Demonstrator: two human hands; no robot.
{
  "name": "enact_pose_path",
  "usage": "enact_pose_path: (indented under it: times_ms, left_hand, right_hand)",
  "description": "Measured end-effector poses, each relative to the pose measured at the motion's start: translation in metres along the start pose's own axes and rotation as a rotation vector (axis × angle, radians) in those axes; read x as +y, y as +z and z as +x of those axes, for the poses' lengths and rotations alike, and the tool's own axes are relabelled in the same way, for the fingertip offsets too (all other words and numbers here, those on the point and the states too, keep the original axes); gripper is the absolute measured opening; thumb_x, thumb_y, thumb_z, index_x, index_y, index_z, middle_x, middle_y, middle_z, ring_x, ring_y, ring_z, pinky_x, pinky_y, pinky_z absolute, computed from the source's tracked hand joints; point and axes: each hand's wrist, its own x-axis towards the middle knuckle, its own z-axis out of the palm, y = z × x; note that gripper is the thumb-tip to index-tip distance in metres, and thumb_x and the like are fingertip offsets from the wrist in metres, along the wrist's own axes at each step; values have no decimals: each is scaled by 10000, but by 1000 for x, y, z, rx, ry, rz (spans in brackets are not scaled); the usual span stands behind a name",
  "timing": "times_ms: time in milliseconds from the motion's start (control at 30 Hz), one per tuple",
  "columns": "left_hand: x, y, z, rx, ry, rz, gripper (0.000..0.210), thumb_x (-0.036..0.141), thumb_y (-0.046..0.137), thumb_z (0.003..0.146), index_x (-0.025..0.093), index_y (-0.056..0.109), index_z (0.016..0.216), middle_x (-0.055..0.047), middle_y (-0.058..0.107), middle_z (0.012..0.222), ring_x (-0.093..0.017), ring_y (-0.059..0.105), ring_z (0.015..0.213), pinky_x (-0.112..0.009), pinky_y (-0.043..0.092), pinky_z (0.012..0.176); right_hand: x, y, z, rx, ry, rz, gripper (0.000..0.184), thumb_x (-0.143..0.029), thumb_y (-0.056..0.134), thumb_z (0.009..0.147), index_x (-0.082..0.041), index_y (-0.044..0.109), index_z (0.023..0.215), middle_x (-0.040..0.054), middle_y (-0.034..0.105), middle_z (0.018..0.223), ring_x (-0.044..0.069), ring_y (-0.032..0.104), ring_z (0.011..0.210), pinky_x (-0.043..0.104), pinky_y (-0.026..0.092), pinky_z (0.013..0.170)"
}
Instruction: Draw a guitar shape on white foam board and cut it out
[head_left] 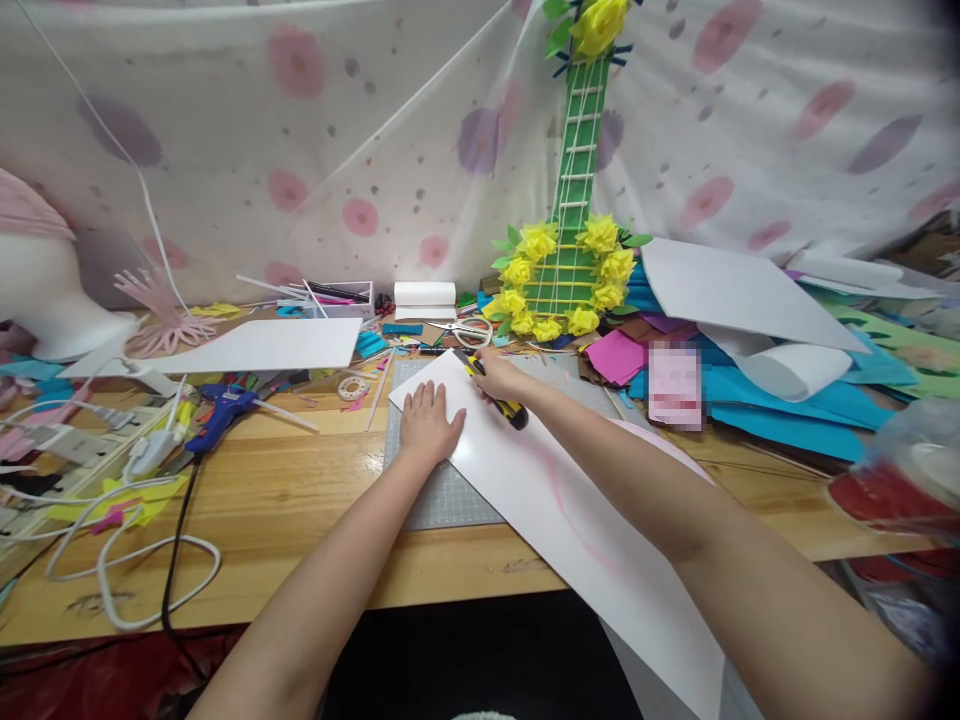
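My right hand grips a yellow and black utility knife, its front end at the far end of a long white board. A faint pink curved line runs along the board. Pressed flat on the board's left side, my left hand has its fingers spread. Under the board lies a grey cutting mat with grid lines. The board reaches from the mat past the table's front edge, towards my lap. Whether the blade touches the board, I cannot tell.
A blue glue gun and tangled white cables are on the left. Scissors lie beyond the mat. A green paper guitar with yellow flowers leans on the curtain. Blue sheets and white boards pile up at right.
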Motion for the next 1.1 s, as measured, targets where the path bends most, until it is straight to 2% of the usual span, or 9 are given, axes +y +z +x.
enact_pose_path:
  times_ms: [133, 200, 300, 433, 600, 733, 1100]
  left_hand:
    - [-4, -7, -7, 14, -19, 0, 609, 485, 369, 858, 113, 441, 1334, -169, 420, 1405, -300, 350, 1309, -471, 230, 1088]
    - [-9, -8, -8, 33, -41, 9, 589, 487, 379, 850, 134, 459, 1315, -162, 442, 1387, -302, 365, 1294, -489, 228, 1083]
    - [-17, -7, -5, 62, -75, 22, 583, 492, 386, 845, 132, 475, 1294, -163, 461, 1369, -302, 366, 1293, -492, 213, 1091]
    - [-23, -2, 2, 54, -69, -1, 611, 486, 376, 851, 83, 461, 1302, -168, 375, 1438, -288, 244, 1372, -471, 156, 1125]
    - [-24, 1, 4, 18, -77, -50, 638, 475, 363, 855, 52, 432, 1327, -161, 345, 1457, -260, 240, 1380, -451, 138, 1139]
    - [-24, 1, 4, 17, -89, -72, 642, 486, 375, 844, 69, 435, 1330, -150, 335, 1464, -251, 238, 1381, -448, 134, 1141]
    - [-25, 5, 4, 48, -94, -97, 620, 486, 388, 840, 100, 447, 1321, -138, 344, 1462, -250, 248, 1377, -450, 134, 1141]
  right_hand:
    - [-15, 16, 20, 74, -189, -137, 450, -235, 490, 834, -172, 410, 1273, 108, 672, 1046, 211, 640, 880, 277, 454, 752]
    - [-20, 20, 27, 100, -231, -154, 463, -248, 497, 833, -178, 412, 1283, 107, 642, 1139, 223, 614, 979, 285, 441, 805]
    - [-26, 17, 34, 136, -216, -115, 477, -242, 485, 846, -177, 381, 1307, 106, 630, 1166, 206, 625, 955, 285, 442, 816]
    - [-29, 8, 42, 200, -183, -124, 486, -259, 444, 876, -190, 353, 1349, 109, 626, 1172, 208, 631, 950, 286, 452, 803]
    - [-33, 18, 49, 100, -343, -320, 531, -283, 389, 905, -255, 300, 1427, 96, 617, 1207, 238, 598, 1044, 305, 438, 831]
    - [-39, 32, 52, 74, -447, -404, 497, -288, 347, 924, -248, 335, 1419, 92, 605, 1233, 228, 581, 1078, 297, 418, 862]
    - [-52, 34, 54, 19, -388, -519, 522, -190, 346, 894, -199, 343, 1417, 140, 617, 1200, 239, 598, 1054, 314, 438, 820]
